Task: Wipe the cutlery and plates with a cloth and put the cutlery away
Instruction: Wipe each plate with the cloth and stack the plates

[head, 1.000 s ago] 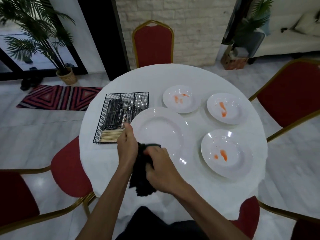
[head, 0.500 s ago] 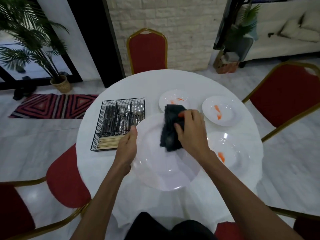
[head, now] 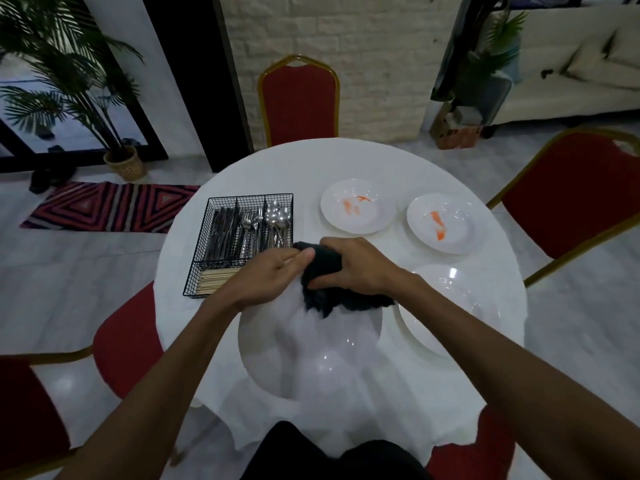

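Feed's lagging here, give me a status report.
Both hands on black cloth: right hand presses it, left hand pinches its edge. Big plate under wipe. Two far plates orange-stained. Nothing blocking.

Four white plates (head: 357, 206) – two smeared orange – one black cloth (head: 325, 271), one wire caddy (head: 221, 251), two hands (head: 277, 271).

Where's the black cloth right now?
In the head view, the black cloth is bunched between both hands at the large plate's far edge, right of the wire cutlery basket.
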{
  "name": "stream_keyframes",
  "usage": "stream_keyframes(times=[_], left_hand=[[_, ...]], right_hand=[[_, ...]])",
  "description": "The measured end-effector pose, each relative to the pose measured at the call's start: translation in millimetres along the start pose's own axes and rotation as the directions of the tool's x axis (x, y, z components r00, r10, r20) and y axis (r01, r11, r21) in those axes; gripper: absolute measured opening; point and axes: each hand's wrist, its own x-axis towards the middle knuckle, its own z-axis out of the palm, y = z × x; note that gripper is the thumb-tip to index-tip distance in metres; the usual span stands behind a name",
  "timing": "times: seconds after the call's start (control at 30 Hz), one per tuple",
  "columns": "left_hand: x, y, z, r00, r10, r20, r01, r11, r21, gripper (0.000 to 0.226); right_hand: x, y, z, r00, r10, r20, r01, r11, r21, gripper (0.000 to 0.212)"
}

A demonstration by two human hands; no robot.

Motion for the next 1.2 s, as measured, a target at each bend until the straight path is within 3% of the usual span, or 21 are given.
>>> stream_keyframes(times=[0.07, 0.13, 0.17, 0.23, 0.3, 0.33, 0.4, 0.43, 0.5, 0.6, 0.67, 0.73, 0.83, 0.87, 0.93, 0.97, 1.03, 1.1, 1.13, 1.2], left_hand=[[-2, -2, -8, 0.996, -0.038, -0.08, 0.027, 0.99, -0.139, 0.041], [-6, 0, -12, 0.951, -0.185, -0.248, 0.077, 0.918, -0.39, 0.038], [-6, 1, -10, 0.889, -0.281, -0.362, 0.085, 0.878, -0.471, 0.04], [-4, 8, 8, 0.723, -0.424, -0.545, 0.063, 0.826, -0.56, 0.045], [-1, 10, 34, 0.608, -0.553, -0.57, 0.012, 0.724, -0.69, 0.049], [-3, 8, 46, 0.601, -0.596, -0.532, -0.009, 0.661, -0.75, 0.053], [-6, -2, 55, 0.698, -0.615, -0.366, 0.021, 0.528, -0.849, 0.053], [-5, -10, 49, 0.757, -0.593, -0.273, 0.054, 0.474, -0.879, 0.047], [-2, -21, 26, 0.829, -0.545, -0.125, 0.171, 0.46, -0.871, 0.035], [7, -12, -1, 0.905, -0.406, 0.122, 0.361, 0.586, -0.725, 0.039], [12, 3, -1, 0.919, -0.33, 0.213, 0.391, 0.704, -0.593, 0.039], [13, 20, 4, 0.938, -0.298, 0.179, 0.346, 0.761, -0.549, 0.031], [12, 27, 6, 0.96, -0.279, -0.023, 0.218, 0.798, -0.562, 0.032], [12, 23, 6, 0.946, -0.31, -0.096, 0.193, 0.774, -0.603, 0.033], [14, 18, 12, 0.862, -0.445, -0.243, 0.133, 0.662, -0.738, 0.034], [14, 20, 19, 0.805, -0.505, -0.31, 0.08, 0.612, -0.787, 0.036], [13, 29, 40, 0.7, -0.577, -0.422, -0.039, 0.559, -0.829, 0.038], [7, 31, 58, 0.642, -0.601, -0.476, -0.114, 0.539, -0.834, 0.037], [4, 24, 63, 0.658, -0.604, -0.45, -0.11, 0.514, -0.851, 0.037], [1, 3, 53, 0.766, -0.569, -0.298, -0.038, 0.423, -0.906, 0.035]], right_hand=[[-8, 15, 1, 0.981, 0.147, -0.124, -0.122, 0.975, 0.186, 0.039], [-22, 26, 14, 0.904, 0.356, -0.237, -0.21, 0.853, 0.478, 0.038], [-28, 27, 27, 0.84, 0.478, -0.257, -0.221, 0.734, 0.642, 0.035], [-37, 19, 60, 0.685, 0.713, -0.148, -0.207, 0.386, 0.899, 0.031], [-42, 8, 85, 0.582, 0.812, 0.038, -0.169, 0.076, 0.983, 0.035], [-45, 6, 88, 0.563, 0.822, 0.092, -0.165, 0.002, 0.986, 0.034], [-48, 10, 77, 0.554, 0.829, 0.081, -0.199, 0.038, 0.979, 0.029], [-50, 17, 65, 0.566, 0.824, 0.031, -0.222, 0.116, 0.968, 0.027], [-54, 32, 35, 0.645, 0.762, -0.054, -0.279, 0.301, 0.912, 0.022], [-54, 42, -11, 0.86, 0.51, 0.034, -0.406, 0.641, 0.652, 0.027], [-46, 37, -29, 0.916, 0.384, 0.118, -0.391, 0.784, 0.482, 0.029], [-38, 33, -36, 0.934, 0.35, 0.077, -0.348, 0.833, 0.429, 0.033], [-37, 38, -27, 0.901, 0.418, -0.112, -0.301, 0.792, 0.532, 0.044], [-41, 39, -20, 0.857, 0.476, -0.199, -0.296, 0.769, 0.566, 0.046], [-51, 34, 8, 0.692, 0.627, -0.357, -0.3, 0.7, 0.648, 0.042], [-55, 28, 25, 0.592, 0.715, -0.372, -0.285, 0.617, 0.733, 0.038], [-54, 10, 58, 0.463, 0.858, -0.223, -0.202, 0.347, 0.916, 0.033], [-51, 5, 74, 0.457, 0.884, -0.094, -0.182, 0.197, 0.963, 0.033], [-50, 9, 73, 0.478, 0.874, -0.085, -0.202, 0.204, 0.958, 0.031], [-53, 25, 54, 0.548, 0.824, -0.145, -0.257, 0.33, 0.908, 0.027]])
